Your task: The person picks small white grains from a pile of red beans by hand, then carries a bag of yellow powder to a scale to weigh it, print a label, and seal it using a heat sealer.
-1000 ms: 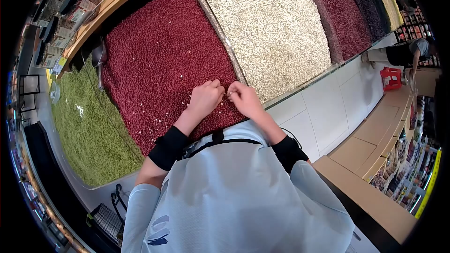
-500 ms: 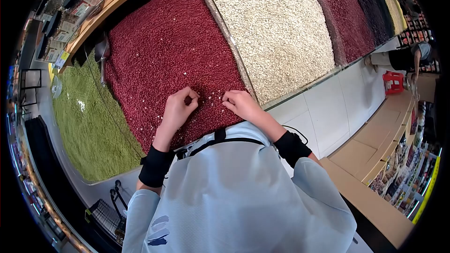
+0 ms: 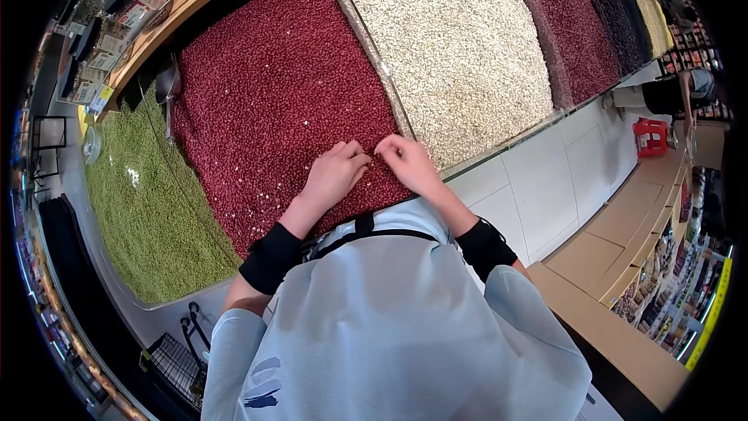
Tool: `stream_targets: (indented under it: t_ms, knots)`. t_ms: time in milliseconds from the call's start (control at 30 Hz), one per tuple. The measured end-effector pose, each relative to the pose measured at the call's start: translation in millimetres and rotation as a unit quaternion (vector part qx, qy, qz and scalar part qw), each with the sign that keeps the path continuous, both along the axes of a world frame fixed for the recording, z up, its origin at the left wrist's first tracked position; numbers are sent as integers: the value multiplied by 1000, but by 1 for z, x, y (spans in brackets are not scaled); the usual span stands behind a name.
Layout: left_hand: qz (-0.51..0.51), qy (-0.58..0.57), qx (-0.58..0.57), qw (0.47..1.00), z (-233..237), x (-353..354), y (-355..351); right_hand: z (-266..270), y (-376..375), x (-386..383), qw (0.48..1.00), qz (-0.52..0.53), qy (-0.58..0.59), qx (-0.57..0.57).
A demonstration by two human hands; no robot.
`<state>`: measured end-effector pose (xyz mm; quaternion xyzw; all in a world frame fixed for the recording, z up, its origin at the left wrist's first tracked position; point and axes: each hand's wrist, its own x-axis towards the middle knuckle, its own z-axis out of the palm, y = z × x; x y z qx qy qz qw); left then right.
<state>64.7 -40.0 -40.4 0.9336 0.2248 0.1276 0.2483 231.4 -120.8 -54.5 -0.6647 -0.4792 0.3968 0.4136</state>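
Both hands are over the front right part of a bin heaped with small dark red beans [image 3: 273, 78], with pale specks scattered among them. My left hand [image 3: 336, 175] is closed, thumb and fingertips together low over the beans. Close beside it, my right hand [image 3: 411, 165] is curled in a pinch, its fingertips pointing at the left ones. A narrow gap seems to separate the two hands. Whatever lies between the fingertips is too small to tell.
Green beans [image 3: 148, 210] fill the bin at left, with a metal scoop [image 3: 167, 90] at its edge. White flat grains [image 3: 444, 47] lie to the right, behind a divider [image 3: 366, 39]. A red stool [image 3: 651, 137] and another person [image 3: 662, 97] are at far right.
My left hand has moved right, towards my right hand, and turned its back upward. The right hand has shifted slightly up and stays in a pinch.
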Motion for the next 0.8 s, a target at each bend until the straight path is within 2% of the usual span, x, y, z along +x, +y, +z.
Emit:
stream_targets:
  t_ms: [33,67,133,300,500,567,600,633,667,700,733,800]
  knots:
    - [-5,9,15,1000,-5,1,0,4,1,-1,991,40,-124,29]
    - [-9,18,30,999,-9,1,0,0,1,-2,991,39,-125,29]
    - [-4,17,29,999,-11,2,0,-16,1,-4,966,56,-233,98]
    - [20,34,25,999,-10,-1,0,-30,4,-4,958,75,-261,91]
    - [99,-80,-72,989,12,-18,7,-27,7,-4,956,85,-265,92]
    - [131,-97,-100,982,16,-26,11,-20,8,-8,984,28,-164,62]
    - [145,-110,-118,976,18,-29,13,-23,9,-6,984,29,-164,61]
    - [161,-121,-140,970,19,-33,13,-27,9,-1,995,-1,97,-14]
    - [160,-121,-140,970,22,-34,12,-30,9,2,932,-32,351,-88]
    - [170,-118,-183,961,28,-35,10,-23,9,2,880,-30,465,-88]
    - [178,-115,-226,951,34,-36,8,-17,10,1,880,-30,465,-88]
    - [159,-126,-282,938,43,-33,0,-7,11,-4,821,-42,548,-155]
